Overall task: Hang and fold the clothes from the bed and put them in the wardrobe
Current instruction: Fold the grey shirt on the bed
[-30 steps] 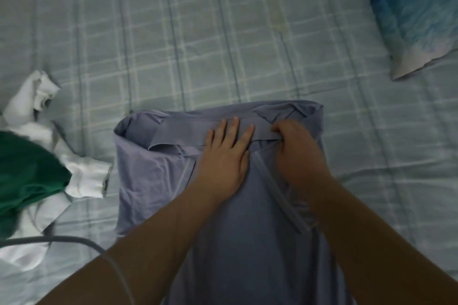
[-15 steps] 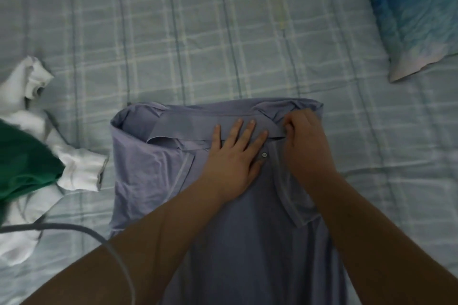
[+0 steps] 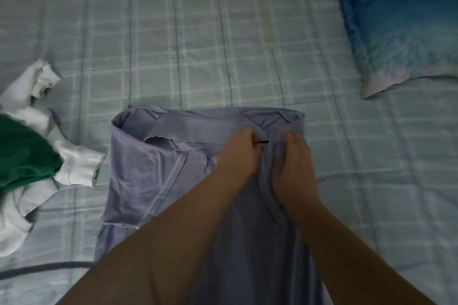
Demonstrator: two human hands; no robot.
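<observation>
Bed sheet (image 3: 223, 32): pale green, thin woven cotton look, white and dark plaid lines, lightly creased, filled most of the view. Pillow (image 3: 401, 20) at far right: puffy, smooth case, blue fading to a pale corner, well apart from the hands.

Lavender shirt (image 3: 138, 168): soft thin knit, lay flat front-up on the sheet in the middle, collar end away from the person, body running down under both forearms. Sides folded in, so the outline was a rough rectangle. Flat collar band (image 3: 188, 129) lay across the top edge, and a lighter stitched seam ran diagonally down the left part.

White garment (image 3: 74, 166) at left: thicker fleece look, crumpled, ribbed cuffs, one cuff just beside the shirt's left edge. Green garment (image 3: 22, 156): bunched, lying on the white one at the frame edge. Grey cord (image 3: 44, 268) curved across the lower left.

Left hand (image 3: 238, 153): fingers curled, pinching shirt fabric just below the collar, right of centre. Right hand (image 3: 292, 163): fingers curled under, gripping the front opening's edge strip beside it. The hands sat nearly touching, the shirt under and between them. A small dark line showed between the knuckles; I could not tell what it was.
</observation>
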